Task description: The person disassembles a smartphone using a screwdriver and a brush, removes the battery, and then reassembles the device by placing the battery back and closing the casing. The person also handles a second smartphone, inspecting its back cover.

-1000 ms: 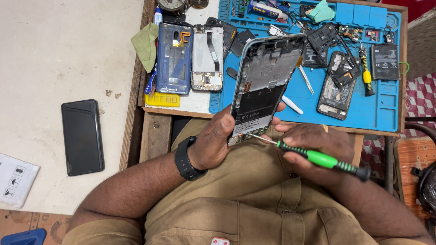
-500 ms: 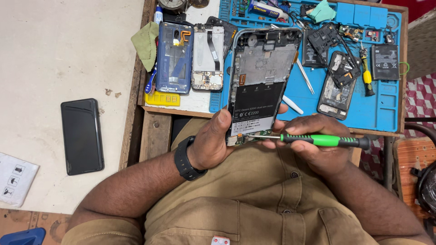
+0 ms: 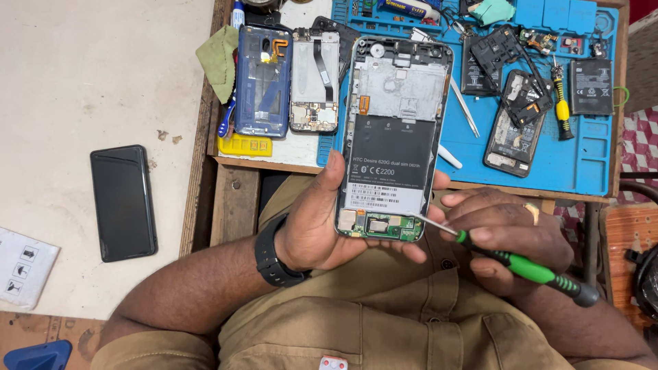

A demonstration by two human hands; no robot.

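Left hand [image 3: 312,223] clamped around opened phone [image 3: 395,137]; right hand [image 3: 510,240] gripping green screwdriver [image 3: 521,264], tip touching phone's lower board

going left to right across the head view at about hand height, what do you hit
White card → black phone → black wristwatch → left hand → opened phone → right hand → green screwdriver

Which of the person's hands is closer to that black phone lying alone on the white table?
The left hand. It holds the opened phone over the lap, right of the black phone. The right hand, holding the green screwdriver, is farther right still.
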